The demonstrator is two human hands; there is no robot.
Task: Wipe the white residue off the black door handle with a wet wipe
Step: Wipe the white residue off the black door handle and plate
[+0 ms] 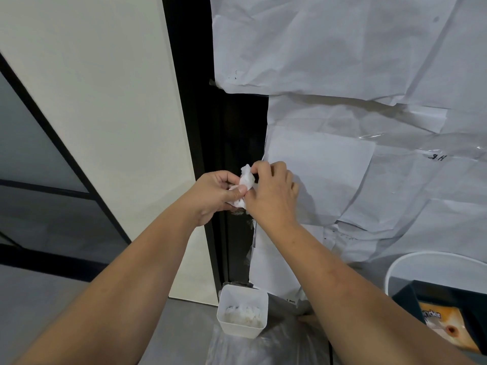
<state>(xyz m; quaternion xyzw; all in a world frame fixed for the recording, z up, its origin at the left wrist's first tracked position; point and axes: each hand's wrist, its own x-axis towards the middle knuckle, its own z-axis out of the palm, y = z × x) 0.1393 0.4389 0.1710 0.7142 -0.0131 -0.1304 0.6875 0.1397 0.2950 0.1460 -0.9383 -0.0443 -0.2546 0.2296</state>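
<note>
White paper sheets cover the door beside its black door handle. Low right, a white bucket holds a dark box. A small white tub on the floor contains crumpled used wipes. Both arms reach forward; the left hand and right hand together pinch a bunched wet wipe at the handle.

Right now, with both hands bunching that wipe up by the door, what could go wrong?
The wet wipe, pinched between the left hand and right hand, looks crumpled small, so it might smear residue rather than lift it. It could also slip and fall beside the white bin below. The papers taped nearby might get wet.
</note>
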